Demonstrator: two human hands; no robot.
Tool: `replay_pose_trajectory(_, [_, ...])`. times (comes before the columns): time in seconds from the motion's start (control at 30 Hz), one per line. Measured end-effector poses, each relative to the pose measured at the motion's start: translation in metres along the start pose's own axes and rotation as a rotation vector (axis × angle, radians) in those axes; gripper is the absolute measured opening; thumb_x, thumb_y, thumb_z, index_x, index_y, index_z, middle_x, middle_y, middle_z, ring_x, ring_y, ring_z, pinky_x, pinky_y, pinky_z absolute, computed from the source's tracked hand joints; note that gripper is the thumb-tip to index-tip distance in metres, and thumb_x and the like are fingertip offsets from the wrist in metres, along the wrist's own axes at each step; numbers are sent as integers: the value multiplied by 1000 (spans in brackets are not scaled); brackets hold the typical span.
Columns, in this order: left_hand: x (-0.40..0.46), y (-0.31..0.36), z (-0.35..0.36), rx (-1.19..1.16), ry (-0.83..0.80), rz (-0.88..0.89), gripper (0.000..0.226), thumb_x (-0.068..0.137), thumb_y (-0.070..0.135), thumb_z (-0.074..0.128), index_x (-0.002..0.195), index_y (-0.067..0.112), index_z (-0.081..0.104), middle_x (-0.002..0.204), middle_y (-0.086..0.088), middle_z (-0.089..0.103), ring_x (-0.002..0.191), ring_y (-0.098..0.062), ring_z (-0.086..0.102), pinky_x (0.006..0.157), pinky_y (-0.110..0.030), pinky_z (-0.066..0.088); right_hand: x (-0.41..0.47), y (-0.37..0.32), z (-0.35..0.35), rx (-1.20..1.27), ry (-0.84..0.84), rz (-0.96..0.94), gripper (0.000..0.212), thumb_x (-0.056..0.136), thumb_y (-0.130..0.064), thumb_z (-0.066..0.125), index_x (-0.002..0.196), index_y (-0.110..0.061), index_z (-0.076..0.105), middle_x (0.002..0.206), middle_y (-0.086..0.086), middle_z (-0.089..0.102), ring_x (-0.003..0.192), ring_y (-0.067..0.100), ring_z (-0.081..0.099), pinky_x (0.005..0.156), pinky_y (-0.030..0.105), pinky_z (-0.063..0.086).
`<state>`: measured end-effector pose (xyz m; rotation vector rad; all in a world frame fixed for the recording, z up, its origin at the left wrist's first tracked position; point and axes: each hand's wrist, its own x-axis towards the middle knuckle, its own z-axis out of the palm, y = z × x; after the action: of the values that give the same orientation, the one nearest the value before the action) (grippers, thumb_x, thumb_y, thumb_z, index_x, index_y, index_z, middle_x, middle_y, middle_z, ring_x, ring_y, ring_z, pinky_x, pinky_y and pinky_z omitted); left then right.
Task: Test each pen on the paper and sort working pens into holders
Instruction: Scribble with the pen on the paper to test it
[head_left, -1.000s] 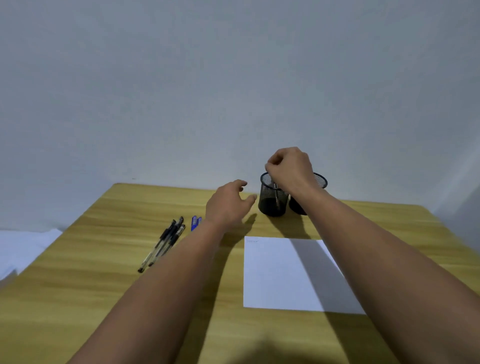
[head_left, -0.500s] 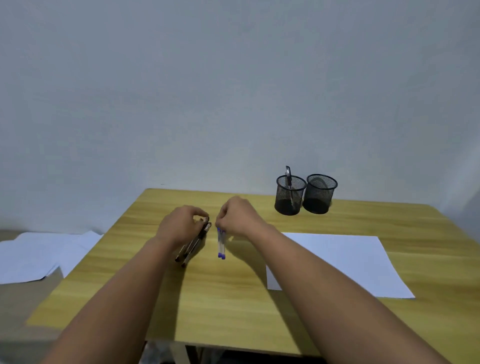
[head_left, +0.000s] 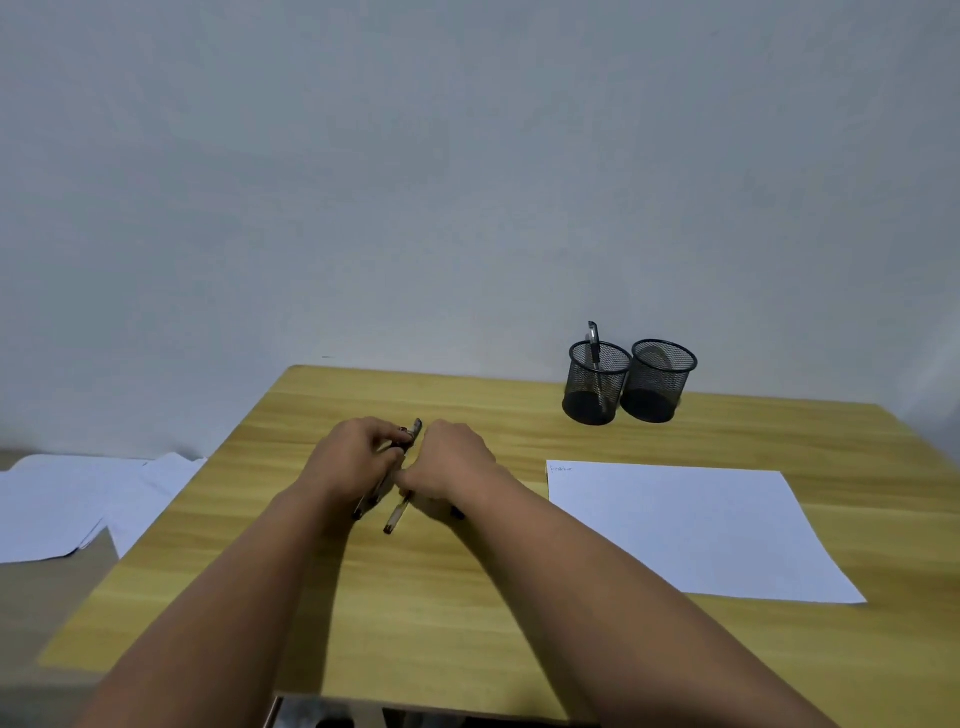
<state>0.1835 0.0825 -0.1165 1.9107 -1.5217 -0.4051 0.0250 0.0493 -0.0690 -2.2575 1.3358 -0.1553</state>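
My left hand (head_left: 358, 460) lies curled over a small bunch of black pens (head_left: 414, 430) on the wooden table (head_left: 467, 597), left of centre. Their ends stick out past my fingers at the far side and under my wrist. Touching it on the right, my right hand (head_left: 452, 462) is closed on a clear pen (head_left: 396, 517) whose dark tip points toward me. White paper (head_left: 691, 530) lies to the right with a faint scribble in its far left corner. Two black mesh holders stand at the back: the left holder (head_left: 597, 387) has one pen (head_left: 594, 338) in it, and the right holder (head_left: 658, 382) looks empty.
Loose white sheets (head_left: 67, 504) lie lower down, beyond the table's left edge. A plain wall rises right behind the table. A small dark object (head_left: 457, 514) shows under my right wrist; I cannot tell what it is.
My right hand has moved left against my left hand at the pen bunch. The blue pen it held half a second ago is out of sight; a clear pen with a dark tip shows under it.
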Motion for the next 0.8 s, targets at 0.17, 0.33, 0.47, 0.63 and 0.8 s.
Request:
replay_pose_trajectory(0.17, [1, 4, -1, 39, 6, -6, 29, 90, 18, 68, 116, 28, 75, 124, 7, 68, 115, -16, 61, 97, -44, 53, -4, -9, -11, -93, -11, 33, 32, 90, -22, 71, 120, -15, 61, 121, 8, 67, 116, 31, 65, 80, 35, 51])
replay_pose_trajectory(0.33, [-4, 21, -4, 177, 63, 59, 51, 88, 28, 72, 137, 35, 60, 144, 6, 58, 130, -21, 54, 101, -50, 49, -9, -10, -37, -100, 8, 33, 33, 88, -44, 75, 95, -16, 60, 103, 5, 71, 97, 27, 68, 75, 34, 51])
replay_pose_trajectory(0.47, [-7, 46, -6, 159, 96, 151, 36, 87, 39, 74, 122, 39, 69, 126, 14, 70, 118, -15, 63, 95, -44, 51, -21, 9, -76, 208, -58, -2, 25, 81, -29, 80, 70, -8, 71, 62, 7, 74, 49, 19, 61, 55, 27, 50])
replay_pose_trajectory(0.63, [-15, 84, 1, 106, 71, 170, 18, 90, 38, 73, 106, 34, 78, 100, 15, 77, 97, -11, 67, 87, -38, 53, -44, 58, -109, 630, 33, 29, 19, 92, -13, 78, 101, 4, 76, 82, 11, 76, 56, 14, 67, 49, 20, 46])
replay_pose_trajectory(0.8, [-27, 124, 23, -117, -36, 159, 16, 88, 40, 74, 99, 30, 80, 82, 12, 77, 82, -13, 71, 80, -38, 57, -67, 99, -100, 1039, 172, 100, 16, 96, -25, 77, 101, -10, 75, 83, 1, 74, 56, 8, 64, 50, 19, 46])
